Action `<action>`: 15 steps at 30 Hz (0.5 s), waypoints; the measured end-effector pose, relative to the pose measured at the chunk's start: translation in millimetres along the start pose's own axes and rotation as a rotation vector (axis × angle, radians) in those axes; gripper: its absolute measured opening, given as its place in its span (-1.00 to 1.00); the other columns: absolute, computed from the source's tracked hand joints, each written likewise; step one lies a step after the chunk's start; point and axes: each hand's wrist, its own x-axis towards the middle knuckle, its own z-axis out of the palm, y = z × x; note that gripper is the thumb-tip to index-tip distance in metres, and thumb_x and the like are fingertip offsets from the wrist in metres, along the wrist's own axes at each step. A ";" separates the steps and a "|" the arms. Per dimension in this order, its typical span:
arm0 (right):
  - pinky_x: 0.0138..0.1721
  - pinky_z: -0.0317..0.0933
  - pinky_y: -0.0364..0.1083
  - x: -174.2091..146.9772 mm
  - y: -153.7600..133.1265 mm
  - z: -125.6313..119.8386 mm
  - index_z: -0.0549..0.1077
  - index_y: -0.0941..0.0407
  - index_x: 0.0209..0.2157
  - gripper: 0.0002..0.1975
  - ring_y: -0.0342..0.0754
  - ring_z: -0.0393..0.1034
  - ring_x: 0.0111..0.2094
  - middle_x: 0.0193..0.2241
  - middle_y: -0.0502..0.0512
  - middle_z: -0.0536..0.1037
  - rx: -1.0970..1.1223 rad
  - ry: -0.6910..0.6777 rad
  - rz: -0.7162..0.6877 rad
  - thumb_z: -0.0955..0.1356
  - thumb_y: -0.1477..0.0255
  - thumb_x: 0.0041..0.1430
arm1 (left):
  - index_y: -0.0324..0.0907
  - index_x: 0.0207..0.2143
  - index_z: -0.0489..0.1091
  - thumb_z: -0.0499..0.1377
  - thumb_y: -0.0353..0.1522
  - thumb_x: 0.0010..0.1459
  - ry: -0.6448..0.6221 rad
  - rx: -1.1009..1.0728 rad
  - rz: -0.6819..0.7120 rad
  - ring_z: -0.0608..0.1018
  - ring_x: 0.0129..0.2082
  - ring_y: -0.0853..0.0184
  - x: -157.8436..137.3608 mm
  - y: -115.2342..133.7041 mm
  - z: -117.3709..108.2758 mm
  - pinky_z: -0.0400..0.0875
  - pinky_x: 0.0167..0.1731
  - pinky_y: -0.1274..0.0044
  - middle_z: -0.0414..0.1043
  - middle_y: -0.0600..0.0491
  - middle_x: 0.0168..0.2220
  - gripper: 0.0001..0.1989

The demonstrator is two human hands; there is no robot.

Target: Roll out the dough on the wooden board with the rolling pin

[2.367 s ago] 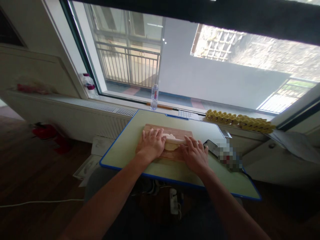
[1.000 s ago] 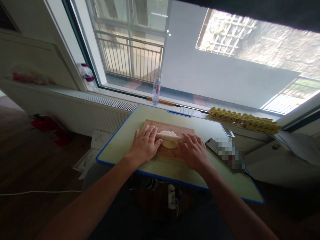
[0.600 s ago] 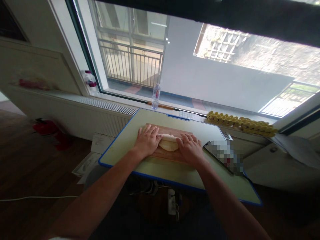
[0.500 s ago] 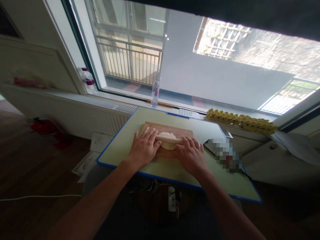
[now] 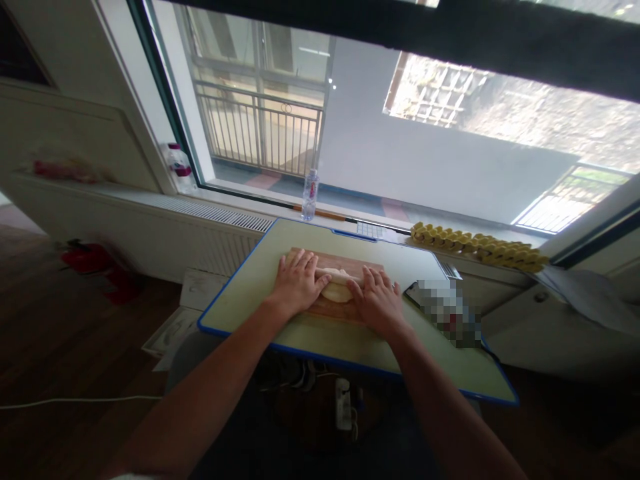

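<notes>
A pale wooden rolling pin (image 5: 341, 274) lies crosswise over a flattened piece of dough (image 5: 337, 292). Most of the dough shows on my side of the pin, with a thin strip beyond it. My left hand (image 5: 299, 283) is laid over the pin's left end, its thumb pointing inward by the dough. Over the right end rests my right hand (image 5: 379, 300), fingers forward and thumb near the dough's right edge. Both palms hide the pin's ends. Underneath is a wooden cutting board (image 5: 330, 310) on a pale green, blue-edged table (image 5: 240, 293).
A phone-like device (image 5: 415, 292), partly blurred out, lies right of the board. On the windowsill stand a clear bottle (image 5: 310, 197) and a yellow egg-tray-like strip (image 5: 475, 245). A power strip (image 5: 343, 403) is below the table, a red fire extinguisher (image 5: 100, 267) at left.
Both hands have pushed the rolling pin slightly away from me over the dough, so more dough shows on my side. The view has tilted up a little.
</notes>
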 end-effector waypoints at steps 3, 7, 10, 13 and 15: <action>0.39 -0.06 0.33 -13.7 2.1 3.0 0.22 0.20 0.43 -0.28 0.30 0.05 0.42 0.41 0.31 0.28 0.015 0.071 -0.042 0.09 0.01 0.50 | -0.19 0.41 0.25 -0.04 0.02 0.44 0.013 -0.016 0.004 0.15 0.49 0.01 -10.1 0.7 1.1 -0.02 0.44 -0.05 0.23 -0.15 0.44 -0.32; 0.37 -0.02 0.28 -53.7 5.6 8.9 0.22 0.18 0.42 -0.30 0.29 0.04 0.42 0.39 0.31 0.30 0.009 0.170 -0.134 0.14 0.01 0.48 | -0.15 0.46 0.15 -0.01 0.00 0.43 0.058 0.007 0.034 0.15 0.50 0.04 -51.0 -1.0 2.3 -0.08 0.46 -0.03 0.15 -0.13 0.48 -0.30; 0.38 -0.04 0.27 -74.9 4.7 11.6 0.19 0.16 0.43 -0.30 0.28 -0.02 0.45 0.42 0.30 0.25 -0.001 0.176 -0.159 0.15 0.02 0.47 | -0.16 0.49 0.08 -0.02 -0.01 0.44 0.057 0.020 0.046 0.12 0.51 0.06 -74.0 -3.6 1.4 -0.07 0.46 -0.01 0.08 -0.11 0.50 -0.29; 0.39 -0.08 0.33 -74.8 1.3 12.7 0.16 0.17 0.45 -0.29 0.28 -0.05 0.47 0.44 0.30 0.22 -0.011 0.155 -0.128 0.15 0.02 0.48 | -0.15 0.49 0.07 -0.04 -0.02 0.45 0.042 0.025 0.055 0.11 0.51 0.06 -72.6 -4.5 -0.4 -0.07 0.46 -0.02 0.06 -0.10 0.51 -0.30; 0.40 -0.11 0.36 -65.1 -0.9 12.3 0.15 0.18 0.45 -0.28 0.27 -0.04 0.46 0.44 0.32 0.22 -0.011 0.142 -0.094 0.16 0.02 0.48 | -0.16 0.48 0.09 -0.06 -0.01 0.45 0.038 0.023 0.056 0.12 0.51 0.06 -58.6 -3.7 -1.0 -0.08 0.45 -0.04 0.08 -0.11 0.50 -0.30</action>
